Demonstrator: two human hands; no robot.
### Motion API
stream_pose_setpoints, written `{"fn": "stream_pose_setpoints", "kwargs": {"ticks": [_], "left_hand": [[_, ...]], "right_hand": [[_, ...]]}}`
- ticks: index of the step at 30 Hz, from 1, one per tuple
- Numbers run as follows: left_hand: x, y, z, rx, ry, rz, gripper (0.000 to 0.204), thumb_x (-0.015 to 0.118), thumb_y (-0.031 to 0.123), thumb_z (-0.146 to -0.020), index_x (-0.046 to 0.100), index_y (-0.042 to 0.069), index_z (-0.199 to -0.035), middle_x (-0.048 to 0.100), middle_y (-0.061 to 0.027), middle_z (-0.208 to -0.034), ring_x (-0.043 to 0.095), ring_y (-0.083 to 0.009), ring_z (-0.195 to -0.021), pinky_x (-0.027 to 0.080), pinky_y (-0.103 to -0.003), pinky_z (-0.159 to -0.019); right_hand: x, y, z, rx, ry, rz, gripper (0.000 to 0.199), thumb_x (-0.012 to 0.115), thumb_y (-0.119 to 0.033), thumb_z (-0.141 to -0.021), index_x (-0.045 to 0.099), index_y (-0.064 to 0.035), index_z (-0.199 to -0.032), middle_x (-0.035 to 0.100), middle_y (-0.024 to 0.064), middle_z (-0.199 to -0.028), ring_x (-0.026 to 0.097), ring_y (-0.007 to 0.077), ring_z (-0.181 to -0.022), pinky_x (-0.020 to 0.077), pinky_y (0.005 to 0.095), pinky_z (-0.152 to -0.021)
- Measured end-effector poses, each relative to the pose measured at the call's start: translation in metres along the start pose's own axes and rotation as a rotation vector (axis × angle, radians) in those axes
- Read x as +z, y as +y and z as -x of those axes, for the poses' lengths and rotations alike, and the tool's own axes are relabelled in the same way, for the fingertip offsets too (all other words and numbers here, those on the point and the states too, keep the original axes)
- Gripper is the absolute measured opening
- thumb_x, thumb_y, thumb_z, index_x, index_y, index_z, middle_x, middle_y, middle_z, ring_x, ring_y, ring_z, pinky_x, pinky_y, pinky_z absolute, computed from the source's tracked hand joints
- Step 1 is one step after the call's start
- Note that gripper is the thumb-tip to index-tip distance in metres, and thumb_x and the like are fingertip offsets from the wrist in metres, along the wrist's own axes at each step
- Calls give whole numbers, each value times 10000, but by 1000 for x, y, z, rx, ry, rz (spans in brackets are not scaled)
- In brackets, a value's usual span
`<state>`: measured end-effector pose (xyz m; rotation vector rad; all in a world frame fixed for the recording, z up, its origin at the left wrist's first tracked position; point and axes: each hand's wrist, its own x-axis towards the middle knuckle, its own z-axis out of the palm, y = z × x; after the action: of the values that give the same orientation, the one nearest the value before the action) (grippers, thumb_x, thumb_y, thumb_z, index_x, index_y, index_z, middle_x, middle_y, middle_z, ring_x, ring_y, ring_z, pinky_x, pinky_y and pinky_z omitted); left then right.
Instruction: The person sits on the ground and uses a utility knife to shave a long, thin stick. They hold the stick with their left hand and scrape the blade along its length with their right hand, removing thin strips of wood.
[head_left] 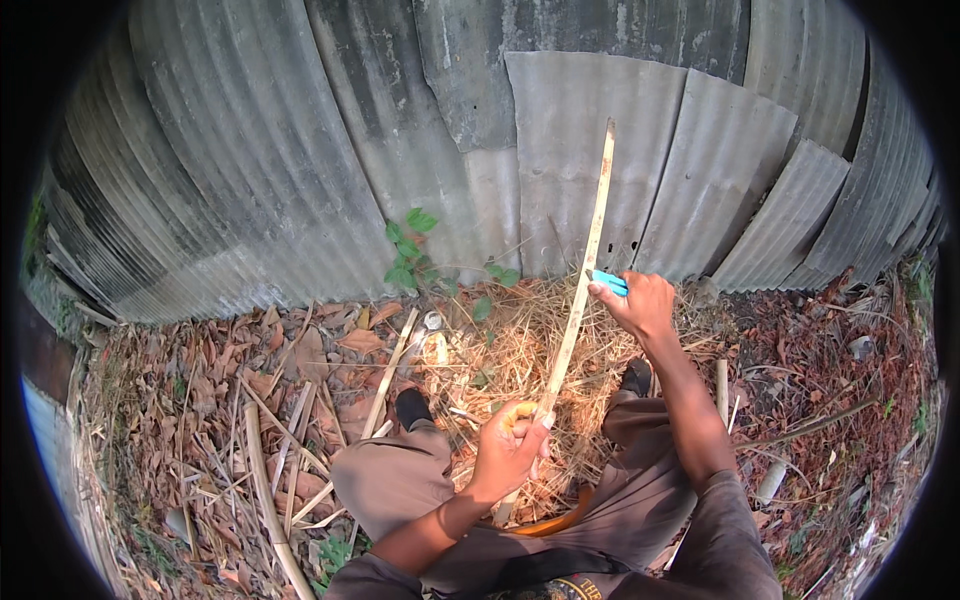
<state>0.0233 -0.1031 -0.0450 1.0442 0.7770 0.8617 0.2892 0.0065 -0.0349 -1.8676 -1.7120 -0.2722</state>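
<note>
Left hand (508, 442) fisted low; right hand (640, 305) extended, fingers closed.

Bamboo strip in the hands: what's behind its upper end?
Behind the bamboo strip stands a grey corrugated sheet wall, with a small green plant at its foot. The strip hides a thin line of wall.

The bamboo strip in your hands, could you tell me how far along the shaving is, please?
Done: pale shavings already lie heaped between the feet. In hand: the left hand grips the bamboo strip low down, while the right hand sets a blue-handled knife against its middle. Left: the upper part, and more bamboo pieces on the leaves.
</note>
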Motion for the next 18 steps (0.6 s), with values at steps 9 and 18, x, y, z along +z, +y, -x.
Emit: {"fn": "stream_pose_setpoints", "kwargs": {"ticks": [9,18], "left_hand": [[-15,16,-14,40,134,-1,190,571,100,-952,485,15,-1099,572,-69,-627,454,-86,-383,364,-216,-326],[-11,13,-18,49,93,17,187,573,105,-954,495,21,-1101,568,-65,-630,443,-82,-363,359,-217,-323]], "right_hand": [[5,-54,50,-370,-90,-176,697,615,-793,-634,574,-108,-511,497,80,-430,533,270,-403,430,391,-469],[7,-38,40,-465,4,-128,722,626,-813,-601,544,-103,-497,488,70,-430,503,236,-398,385,365,-504]]}}
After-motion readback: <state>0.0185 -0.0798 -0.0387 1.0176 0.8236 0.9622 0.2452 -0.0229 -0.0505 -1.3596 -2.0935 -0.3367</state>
